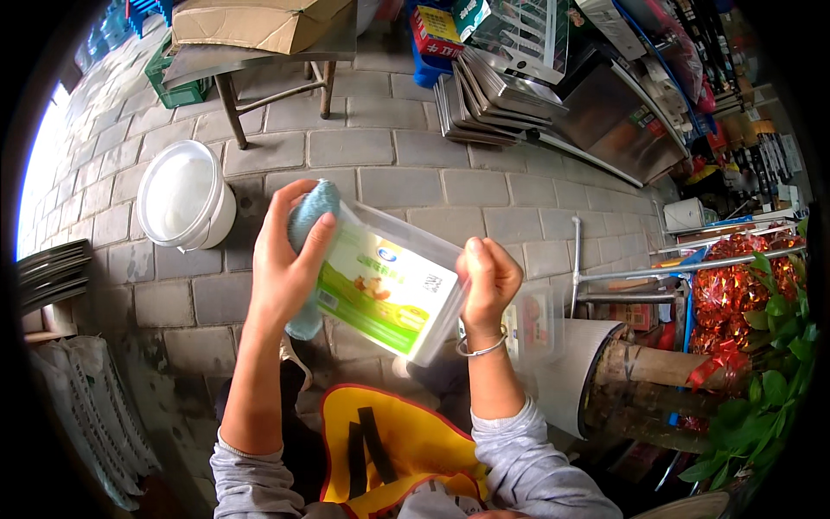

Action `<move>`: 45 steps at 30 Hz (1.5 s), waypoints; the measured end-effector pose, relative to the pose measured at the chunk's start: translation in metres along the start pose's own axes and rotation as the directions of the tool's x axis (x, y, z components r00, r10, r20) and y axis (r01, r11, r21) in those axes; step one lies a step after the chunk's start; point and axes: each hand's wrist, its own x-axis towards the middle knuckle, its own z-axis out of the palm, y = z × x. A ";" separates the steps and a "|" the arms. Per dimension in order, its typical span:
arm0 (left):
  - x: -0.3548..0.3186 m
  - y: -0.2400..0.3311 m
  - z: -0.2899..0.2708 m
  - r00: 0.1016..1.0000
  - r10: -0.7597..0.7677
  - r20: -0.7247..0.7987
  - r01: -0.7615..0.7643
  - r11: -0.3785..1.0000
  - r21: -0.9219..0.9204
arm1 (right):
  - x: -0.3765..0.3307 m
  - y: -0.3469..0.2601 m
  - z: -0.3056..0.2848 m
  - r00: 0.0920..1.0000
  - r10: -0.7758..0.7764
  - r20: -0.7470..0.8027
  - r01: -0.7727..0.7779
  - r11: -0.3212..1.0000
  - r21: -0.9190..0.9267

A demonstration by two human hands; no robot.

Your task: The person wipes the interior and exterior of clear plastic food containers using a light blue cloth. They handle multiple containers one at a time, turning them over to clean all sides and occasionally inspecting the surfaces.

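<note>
A wiping step seems to be in hand: the box (380,285), clear-walled with a green and yellow label, is held tilted in the air above the floor (346,143), in front of the person. The cloth (318,206), pale blue, is gripped by the left hand (290,251), its fingers and thumb curled about it, and is laid against the box's left end. The box's right end is pinched by the right hand (491,281), its fingers folded in.

For the next move, a steady hold by the right hand would be called for while the cloth is drawn along the wall, the box perhaps being turned for another side to be reached.

At the left, a bucket (223,221) is set on the floor, with the bench (199,71) beyond it, by which a carton (259,26) is carried. Near the right forearm, another box (536,324) is partly hidden, and by it and the rack (577,268) beyond, sideways room could be limited.
</note>
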 end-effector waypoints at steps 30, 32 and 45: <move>0.001 0.024 -0.010 0.919 -0.246 -0.308 0.012 0.798 -0.603 | 0.025 0.003 -0.009 0.891 0.418 0.175 -0.452 0.852 0.265; -0.014 0.021 0.006 0.905 0.339 -0.257 -0.368 0.927 -0.076 | 0.019 -0.001 0.008 0.918 0.390 0.070 -0.396 0.901 0.175; -0.009 0.010 0.054 0.871 0.484 -0.082 -0.415 0.815 0.404 | -0.019 0.011 0.037 0.983 0.178 0.036 -0.179 0.982 0.061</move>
